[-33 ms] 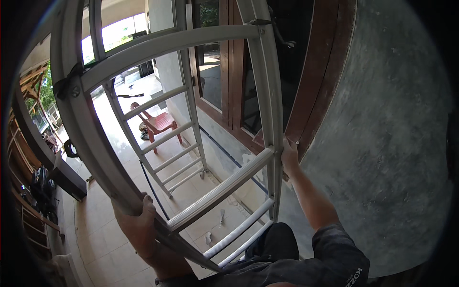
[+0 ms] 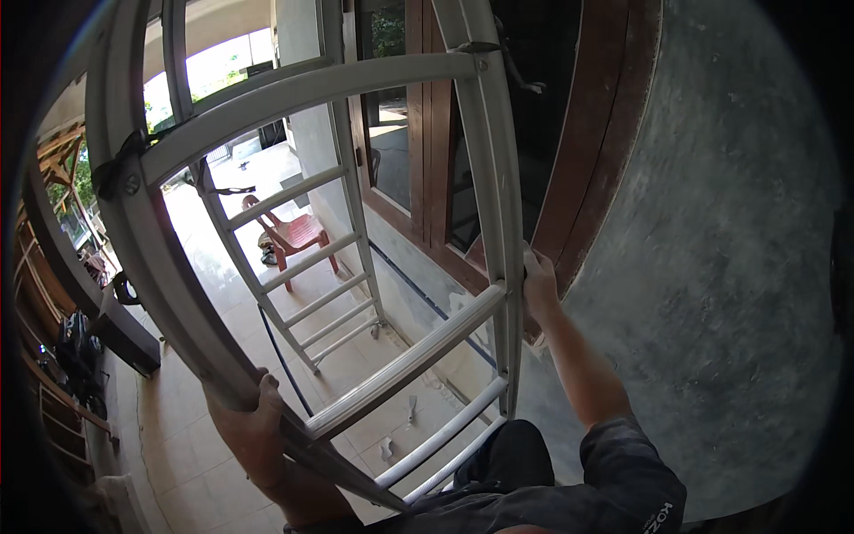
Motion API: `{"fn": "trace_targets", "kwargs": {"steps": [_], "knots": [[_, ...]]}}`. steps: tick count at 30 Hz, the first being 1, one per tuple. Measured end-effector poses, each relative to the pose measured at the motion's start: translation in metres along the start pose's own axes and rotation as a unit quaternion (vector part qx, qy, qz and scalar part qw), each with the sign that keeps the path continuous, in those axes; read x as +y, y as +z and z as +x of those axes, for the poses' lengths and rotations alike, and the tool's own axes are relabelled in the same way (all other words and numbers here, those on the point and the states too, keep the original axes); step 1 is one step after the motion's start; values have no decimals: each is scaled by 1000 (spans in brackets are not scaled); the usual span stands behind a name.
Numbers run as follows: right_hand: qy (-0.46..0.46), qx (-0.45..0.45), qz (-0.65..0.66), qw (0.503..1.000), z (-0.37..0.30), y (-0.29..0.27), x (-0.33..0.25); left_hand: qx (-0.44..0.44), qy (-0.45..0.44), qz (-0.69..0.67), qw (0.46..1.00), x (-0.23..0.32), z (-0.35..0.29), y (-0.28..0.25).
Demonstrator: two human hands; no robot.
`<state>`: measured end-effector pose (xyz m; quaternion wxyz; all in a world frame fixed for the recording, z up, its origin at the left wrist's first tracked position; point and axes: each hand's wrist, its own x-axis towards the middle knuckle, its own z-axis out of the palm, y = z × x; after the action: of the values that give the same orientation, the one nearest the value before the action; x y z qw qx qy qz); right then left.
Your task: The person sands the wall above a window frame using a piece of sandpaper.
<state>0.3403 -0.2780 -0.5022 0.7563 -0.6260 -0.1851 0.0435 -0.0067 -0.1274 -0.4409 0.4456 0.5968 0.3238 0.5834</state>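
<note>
A silver folding stepladder [image 2: 414, 360] stands spread in front of me, its near half rising past the top of the view. My left hand [image 2: 247, 427] is wrapped round the left side rail, thumb on the near face, just beside a wide rung. Higher up, my right hand [image 2: 539, 285] grips the right side rail close to that rung's other end, with most of its fingers hidden behind. Through the rungs shows the far half of the ladder [image 2: 311, 264], its feet on the floor. A dark strap [image 2: 120, 165] is tied at the upper left joint.
Right of the ladder are a brown-framed window [image 2: 431, 160] and a rough grey wall [image 2: 712, 267]. A red plastic chair [image 2: 301, 233] stands beyond it. A scraper [image 2: 412, 408] lies on the tiled floor [image 2: 191, 454]. A dark pillar base [image 2: 124, 329] stands at left.
The near half of the ladder has shifted slightly left and down in view, my left hand moving with it. Both hands keep their hold.
</note>
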Motion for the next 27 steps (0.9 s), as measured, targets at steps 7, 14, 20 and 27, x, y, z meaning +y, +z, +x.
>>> {"fn": "trace_targets", "kwargs": {"steps": [7, 14, 20, 27], "knots": [[71, -90, -8, 993, 53, 34, -81, 20, -73, 94, 993, -7, -6, 0], [234, -315, 118, 912, 61, 31, -61, 265, 160, 400, 863, 39, -32, 49], [230, -289, 43, 928, 67, 21, -66, -70, 488, 247, 834, 171, 67, 123], [242, -280, 98, 924, 53, 29, -68, -213, 285, 365, 860, 203, 130, 167]]}}
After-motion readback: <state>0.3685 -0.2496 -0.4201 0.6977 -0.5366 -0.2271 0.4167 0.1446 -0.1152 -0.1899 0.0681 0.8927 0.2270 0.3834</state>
